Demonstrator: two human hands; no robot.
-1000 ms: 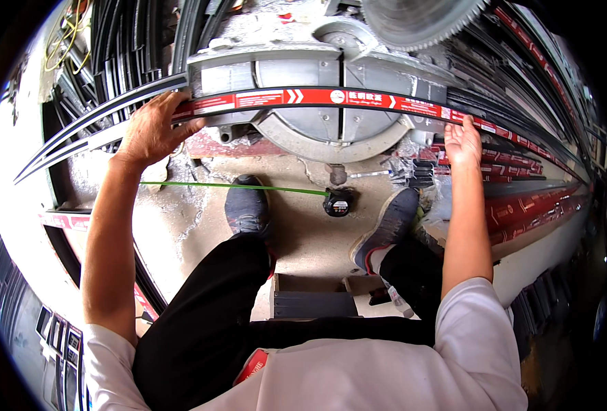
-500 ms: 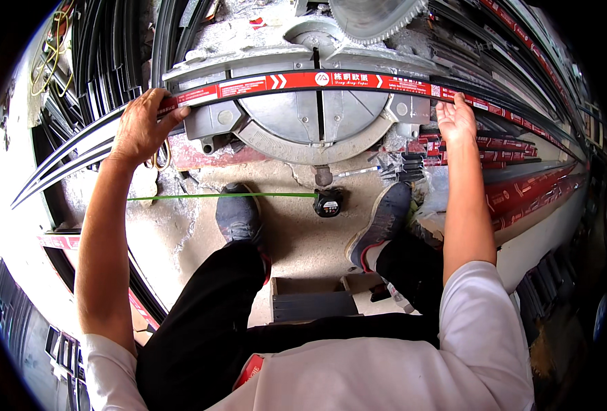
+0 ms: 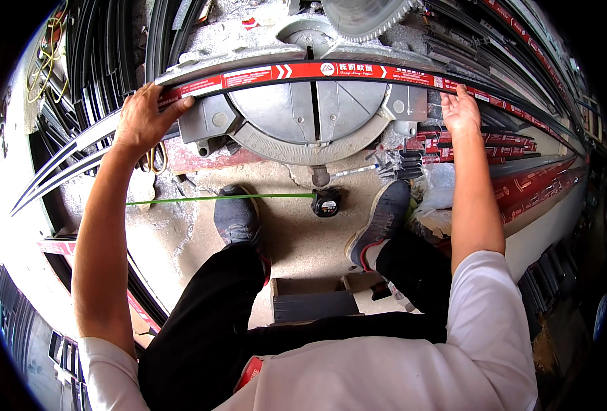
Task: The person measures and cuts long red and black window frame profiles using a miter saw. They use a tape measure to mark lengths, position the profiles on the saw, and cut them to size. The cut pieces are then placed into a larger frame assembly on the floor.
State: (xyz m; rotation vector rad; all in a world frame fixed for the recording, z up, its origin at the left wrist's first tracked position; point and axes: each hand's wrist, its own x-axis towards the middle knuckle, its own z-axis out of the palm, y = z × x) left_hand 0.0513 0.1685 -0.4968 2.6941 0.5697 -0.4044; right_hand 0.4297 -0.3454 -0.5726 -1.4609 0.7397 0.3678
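Note:
A long dark profile strip with red printed film (image 3: 262,76) lies across the grey metal bed of a mitre saw (image 3: 276,116), close along its back fence. My left hand (image 3: 146,118) is closed around the strip to the left of the bed, thumb on the near side and fingers over the top. Past the bed's right end, my right hand (image 3: 462,111) has its palm turned up, fingers curled at the strip's near edge and partly hidden by it. The toothed saw blade (image 3: 368,15) is raised behind the strip, apart from it.
A black tape measure (image 3: 326,203) sits on the floor between my shoes, its green tape (image 3: 214,198) drawn out leftward. Dark profiles (image 3: 104,55) stack at far left. More red-filmed profiles (image 3: 536,192) lie at right. A grey box-like piece (image 3: 315,307) lies below.
Both hands have moved the strip slightly to the right over the saw bed and farther back, closer to the fence. The raised blade and tape measure look unchanged.

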